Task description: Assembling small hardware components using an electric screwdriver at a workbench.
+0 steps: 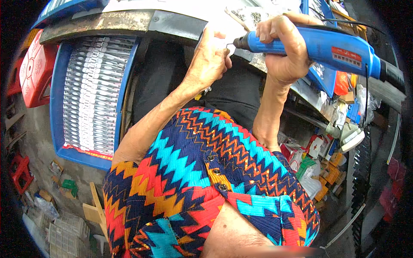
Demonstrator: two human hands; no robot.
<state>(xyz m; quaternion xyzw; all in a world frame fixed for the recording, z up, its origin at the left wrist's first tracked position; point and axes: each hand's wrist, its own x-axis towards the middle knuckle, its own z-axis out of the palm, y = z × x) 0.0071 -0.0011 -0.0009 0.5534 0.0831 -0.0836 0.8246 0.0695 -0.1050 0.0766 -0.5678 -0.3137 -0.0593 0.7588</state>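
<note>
My right hand [286,49] is wrapped round a blue electric screwdriver [329,46] held sideways over the bench edge, its black nose [241,42] pointing left. Facing it, my left hand [210,60] is closed, with fingers curled and thumb pressed in. A small whitish piece [231,48] shows at those fingertips, right where the thin bit ends. Glare and the fingers hide most of this piece, so its kind cannot be made out. From the screwdriver's rear, a dark cable sleeve [391,76] runs off to the right.
A blue tray [55,99] at the left holds rows of white and metallic parts. Beyond it stands a red plastic stool [36,71]. The worn bench edge [99,26] curves across the top. Another blue bin [323,79] sits at the right, above cluttered boxes and yellow containers [333,174].
</note>
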